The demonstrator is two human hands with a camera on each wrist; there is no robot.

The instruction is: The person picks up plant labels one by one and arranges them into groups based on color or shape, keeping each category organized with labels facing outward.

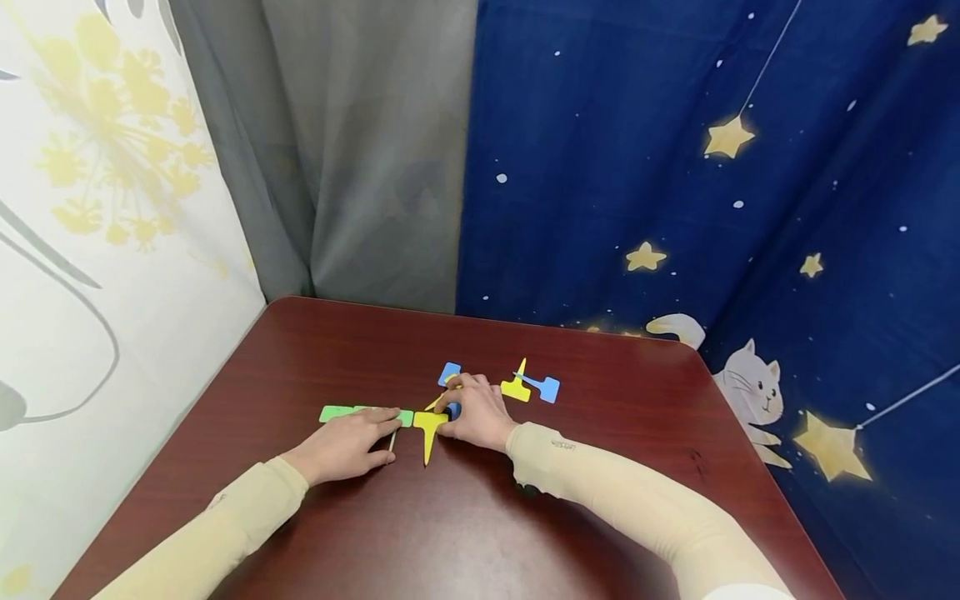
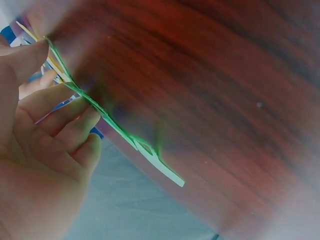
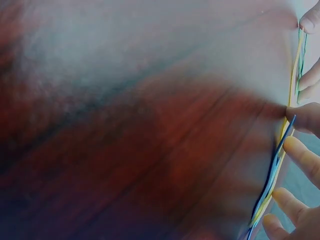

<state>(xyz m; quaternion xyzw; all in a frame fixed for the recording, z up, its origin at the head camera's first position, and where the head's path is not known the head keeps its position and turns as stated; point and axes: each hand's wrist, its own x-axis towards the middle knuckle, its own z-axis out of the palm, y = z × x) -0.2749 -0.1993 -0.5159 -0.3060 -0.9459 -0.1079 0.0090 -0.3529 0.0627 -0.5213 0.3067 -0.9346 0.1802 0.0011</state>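
Note:
On the table, a row of green T-shaped plant labels (image 1: 335, 412) lies partly under my left hand (image 1: 343, 443). Its fingers rest straight on them, with the thumb beside a thin pale stem. Just right of that row is a yellow T-shaped label (image 1: 429, 423), its point toward me. My right hand (image 1: 480, 413) has its thumb at this label, while its spread fingers touch blue and yellow labels partly hidden beneath them. A blue label (image 1: 449, 372) shows beyond those fingers. In the right wrist view, fingertips meet a blue label (image 3: 268, 184) lying flat.
Farther right, another yellow label (image 1: 516, 389) and a blue label (image 1: 549, 390) lie with their stems crossing. The reddish-brown table (image 1: 465, 533) ends at a grey curtain (image 1: 375, 167) and a blue star-patterned curtain (image 1: 585, 167). White patterned fabric (image 1: 112, 275) hangs along the left.

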